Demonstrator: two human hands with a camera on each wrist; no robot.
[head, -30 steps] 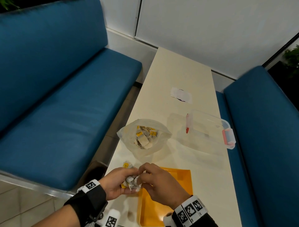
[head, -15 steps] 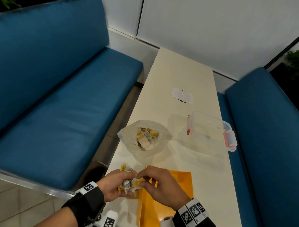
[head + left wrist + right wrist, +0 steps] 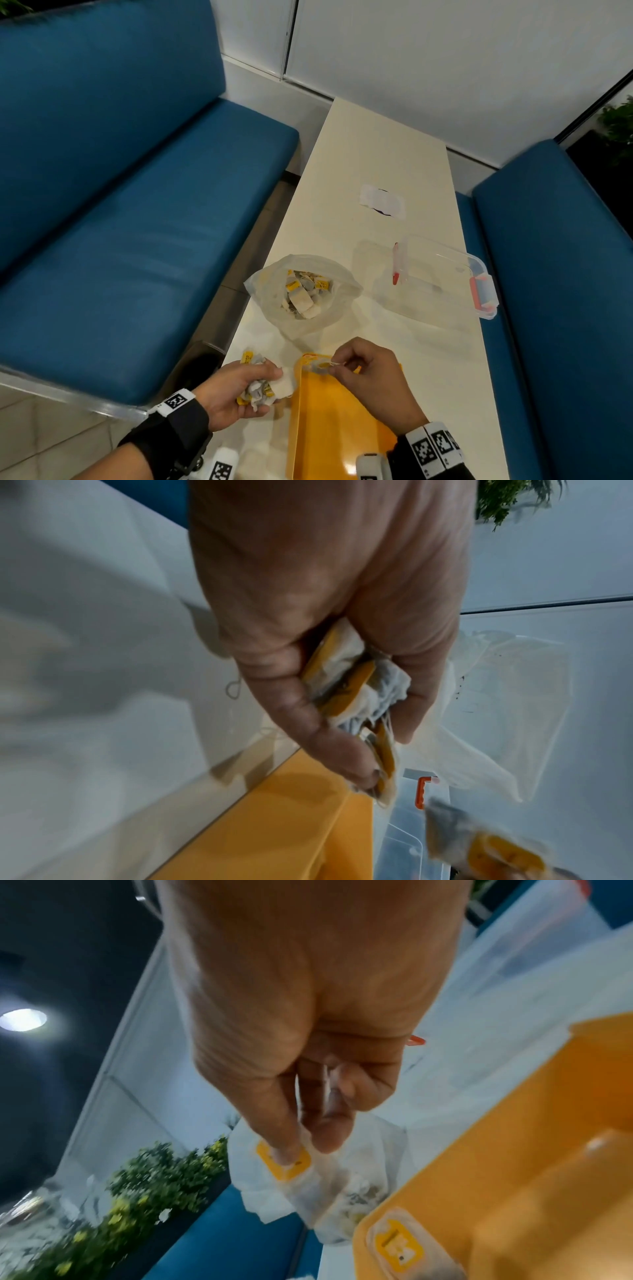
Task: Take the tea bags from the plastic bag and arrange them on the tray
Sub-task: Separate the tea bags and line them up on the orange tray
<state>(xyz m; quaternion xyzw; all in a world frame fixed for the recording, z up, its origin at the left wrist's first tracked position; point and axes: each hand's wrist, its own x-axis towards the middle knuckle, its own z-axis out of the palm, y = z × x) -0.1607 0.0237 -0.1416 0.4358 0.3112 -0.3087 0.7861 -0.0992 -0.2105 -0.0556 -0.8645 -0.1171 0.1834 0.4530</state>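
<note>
At lower centre of the head view | left hand (image 3: 236, 390) gripped a bunch of tea bags (image 3: 260, 392) beside the orange tray (image 3: 329, 428) | right hand (image 3: 368, 373) pinched one tea bag (image 3: 317, 364) over the tray's far corner | plastic bag (image 3: 301, 294) just above, still stocked | risk: tangled strings could drag extra bags out.

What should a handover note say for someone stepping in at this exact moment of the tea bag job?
Left hand: grips a bunch of tea bags beside the tray's left edge.
Right hand: pinches one tea bag over the far-left corner of the orange tray.
Plastic bag: open on the table beyond the tray, many tea bags still inside.
Done: a handful is out of the bag; one tea bag appears to lie in the tray's corner.
Left: set down the pinched one, lay out the left hand's bunch, then empty the bag.
</note>
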